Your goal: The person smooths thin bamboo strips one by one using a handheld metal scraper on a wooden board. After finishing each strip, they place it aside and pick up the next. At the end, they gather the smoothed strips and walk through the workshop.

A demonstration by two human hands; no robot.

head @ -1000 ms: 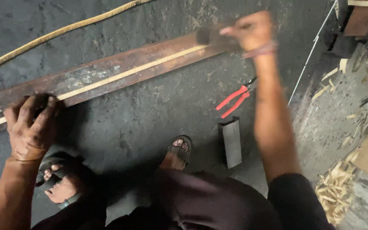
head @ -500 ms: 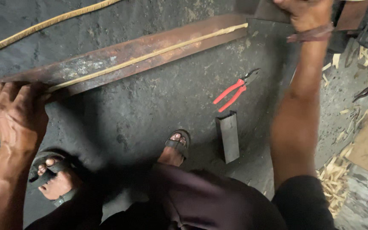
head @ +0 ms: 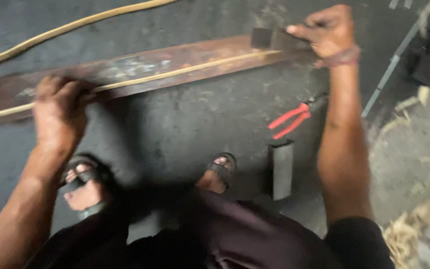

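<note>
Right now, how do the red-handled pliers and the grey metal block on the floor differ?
The pliers are red-handled and slim, their handles splayed apart; the grey metal block is dull, thick and rectangular. The pliers lie slanted, the block nearly straight towards the person. Both lie untouched on the dark floor, beside the right arm.

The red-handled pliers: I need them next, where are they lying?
In the head view the red-handled pliers lie on the dark floor right of centre, just below the rusty metal bar and above the small grey block.

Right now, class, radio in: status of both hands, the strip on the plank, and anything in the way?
Left hand pressing thin pale strip onto rusty plank. Right hand gripping dark block at strip's far end. Red pliers and grey bar on floor, apart.
</note>
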